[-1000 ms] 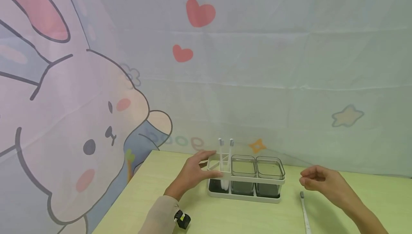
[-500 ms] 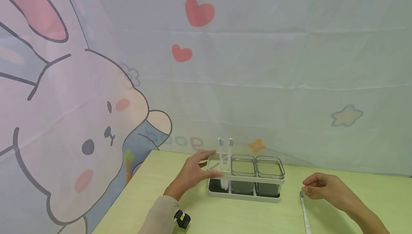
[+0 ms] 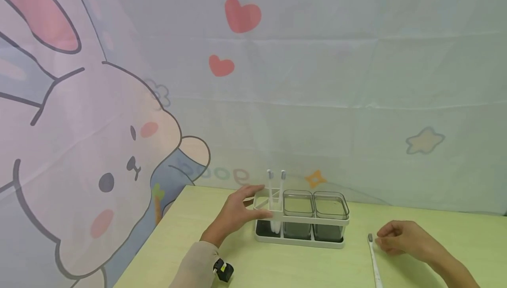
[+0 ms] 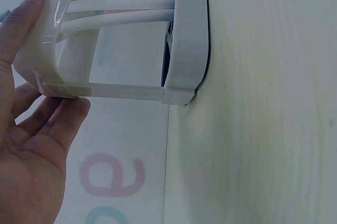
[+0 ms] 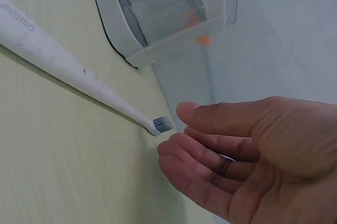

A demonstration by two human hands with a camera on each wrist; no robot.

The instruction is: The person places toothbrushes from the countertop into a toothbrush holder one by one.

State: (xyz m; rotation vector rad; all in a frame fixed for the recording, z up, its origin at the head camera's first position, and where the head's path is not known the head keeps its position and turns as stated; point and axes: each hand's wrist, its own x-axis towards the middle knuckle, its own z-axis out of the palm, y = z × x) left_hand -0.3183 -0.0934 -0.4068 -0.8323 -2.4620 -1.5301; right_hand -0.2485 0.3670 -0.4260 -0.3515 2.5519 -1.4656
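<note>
A white toothbrush holder (image 3: 317, 220) with a dark base stands on the table. My left hand (image 3: 231, 215) grips its left end, thumb on the front and fingers behind, as the left wrist view also shows. Two white toothbrushes (image 3: 271, 195) stand upright in the left compartment beside that hand. To the right of the holder, a third white toothbrush (image 3: 374, 264) with dark grey bristles (image 5: 162, 124) lies on the table, head toward the back. Just right of its head hovers my right hand (image 3: 409, 240), fingers loosely bent, thumb apart from them, holding nothing.
Two clear square cups (image 3: 332, 216) fill the holder's middle and right compartments. A small black device (image 3: 223, 270) sits at the left sleeve. Behind the pale yellow-green table (image 3: 313, 266) hangs a cloth (image 3: 317, 103) printed with a rabbit and hearts.
My right hand has come down and slightly toward me, to beside the toothbrush's head. The left hand keeps its grip on the holder. The head view has shifted slightly.
</note>
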